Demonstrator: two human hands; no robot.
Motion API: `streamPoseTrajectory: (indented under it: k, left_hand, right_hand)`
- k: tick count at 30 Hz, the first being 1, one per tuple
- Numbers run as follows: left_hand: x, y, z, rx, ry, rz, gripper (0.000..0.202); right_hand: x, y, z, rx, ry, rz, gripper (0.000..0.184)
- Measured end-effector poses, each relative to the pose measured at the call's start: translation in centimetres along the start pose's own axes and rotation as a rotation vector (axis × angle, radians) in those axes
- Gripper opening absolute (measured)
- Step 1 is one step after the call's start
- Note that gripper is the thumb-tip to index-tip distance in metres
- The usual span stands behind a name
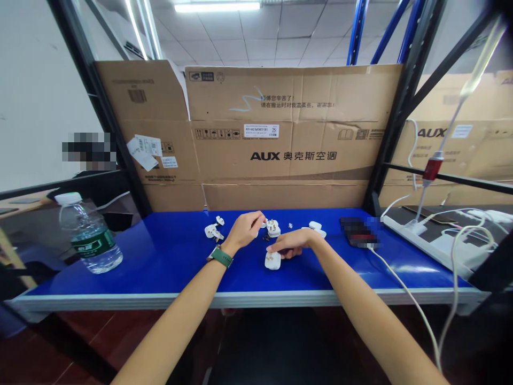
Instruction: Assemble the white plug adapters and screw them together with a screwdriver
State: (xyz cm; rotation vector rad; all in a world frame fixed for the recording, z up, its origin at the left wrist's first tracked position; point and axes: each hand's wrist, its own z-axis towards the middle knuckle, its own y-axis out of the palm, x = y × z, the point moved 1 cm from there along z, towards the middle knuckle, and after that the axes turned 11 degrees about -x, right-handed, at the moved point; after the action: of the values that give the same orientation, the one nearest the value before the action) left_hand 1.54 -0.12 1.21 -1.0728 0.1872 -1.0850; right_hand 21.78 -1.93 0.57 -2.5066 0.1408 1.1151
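My right hand (292, 243) is closed on a white plug adapter (273, 261), held low over the blue tabletop with its metal pins facing up. To the left, my left hand (245, 229) has its fingers curled together in a pinch; what they hold, if anything, is hidden. Just beyond the two hands lies another white plug adapter (273, 228), pins upward, with small dark bits beside it. Several white plug parts (214, 231) lie left of my left hand. Behind my right wrist are more white pieces (315, 225), partly covered by it.
A water bottle (91, 235) stands at the table's left. On the right lies a phone (358, 232) with a white cable (404, 289) running over the front edge. A power strip (425, 243) sits beyond it. Cardboard (288, 176) walls the back. A person sits behind the frame at left.
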Motion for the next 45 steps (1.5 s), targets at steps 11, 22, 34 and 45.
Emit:
streamPoseTrajectory:
  k: [11, 22, 34, 45]
  left_hand:
    - [0.2, -0.7, -0.4, -0.044, 0.110, -0.047, 0.021]
    - [0.6, 0.2, -0.4, -0.618, -0.007, -0.325, 0.031]
    - [-0.9, 1.3, -0.8, -0.878, -0.067, -0.356, 0.065]
    - [-0.8, 1.2, -0.9, -0.889, -0.073, -0.347, 0.056]
  right_hand:
    - [0.0, -1.7, 1.0, 0.807, -0.303, -0.593, 0.017]
    - [-0.6, -0.6, 2.2, 0.789, -0.003, -0.838, 0.021]
    - [-0.7, -0.7, 2.3, 0.759, -0.064, -0.870, 0.022]
    - [0.0, -1.1, 2.3, 0.824, -0.223, -0.836, 0.017]
